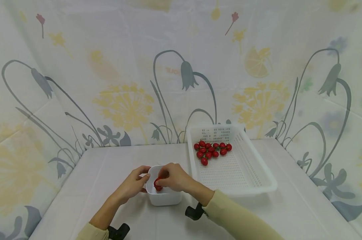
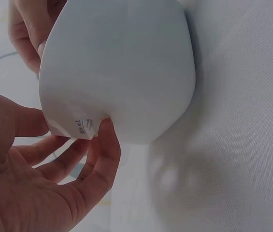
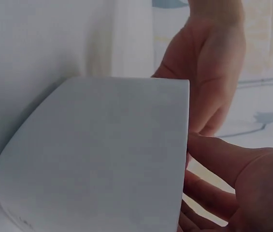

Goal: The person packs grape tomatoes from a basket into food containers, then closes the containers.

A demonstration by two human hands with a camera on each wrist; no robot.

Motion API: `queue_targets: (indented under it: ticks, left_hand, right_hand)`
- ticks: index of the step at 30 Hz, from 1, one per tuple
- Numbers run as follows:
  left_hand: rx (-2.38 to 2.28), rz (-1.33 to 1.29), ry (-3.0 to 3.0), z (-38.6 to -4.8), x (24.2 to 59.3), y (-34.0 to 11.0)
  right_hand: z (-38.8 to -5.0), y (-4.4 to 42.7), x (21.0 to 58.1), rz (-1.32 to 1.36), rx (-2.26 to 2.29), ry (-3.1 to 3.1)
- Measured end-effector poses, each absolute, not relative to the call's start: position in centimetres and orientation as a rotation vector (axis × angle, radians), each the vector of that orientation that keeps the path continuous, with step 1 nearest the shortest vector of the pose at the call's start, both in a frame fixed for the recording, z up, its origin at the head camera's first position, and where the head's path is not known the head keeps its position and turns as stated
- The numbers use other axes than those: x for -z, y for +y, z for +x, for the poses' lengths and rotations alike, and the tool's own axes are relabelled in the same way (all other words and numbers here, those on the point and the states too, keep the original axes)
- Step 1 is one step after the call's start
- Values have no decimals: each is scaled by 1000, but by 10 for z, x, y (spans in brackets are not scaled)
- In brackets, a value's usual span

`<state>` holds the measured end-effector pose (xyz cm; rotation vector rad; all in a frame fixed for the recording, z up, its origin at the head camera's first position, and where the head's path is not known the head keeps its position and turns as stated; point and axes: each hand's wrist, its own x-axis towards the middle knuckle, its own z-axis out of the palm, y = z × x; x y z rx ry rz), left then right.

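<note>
A small white plastic container (image 1: pixel 166 199) stands on the table, left of the basket. My left hand (image 1: pixel 132 185) holds its left side by the rim, thumb at the edge and fingers along the outer wall. Over the open top reaches my right hand (image 1: pixel 175 178), with its fingertips down inside. They pinch a red cherry tomato, and red shows below them at the bottom, where a cherry tomato (image 1: pixel 159 188) lies. In both wrist views the container's wall hides what is inside; the left wrist view shows small print (image 2: pixel 84 126) on it.
To the right, a large white perforated basket (image 1: pixel 232 175) holds several cherry tomatoes (image 1: pixel 209 155) in its back left part. A white cloth covers the table (image 1: pixel 109 163). Behind hangs a flower-patterned sheet (image 1: pixel 181 100). Black wrist mounts (image 1: pixel 194 212) sit on both forearms.
</note>
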<state>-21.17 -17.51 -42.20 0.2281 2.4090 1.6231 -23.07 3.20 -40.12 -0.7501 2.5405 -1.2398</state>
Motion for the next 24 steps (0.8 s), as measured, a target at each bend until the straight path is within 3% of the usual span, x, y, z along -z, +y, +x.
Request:
queue_targets:
  ticks: [24]
  left_hand:
    - [-1647, 336, 2354, -213, 422, -178]
  right_hand:
    - [-230, 4, 417, -702, 1061, 2549]
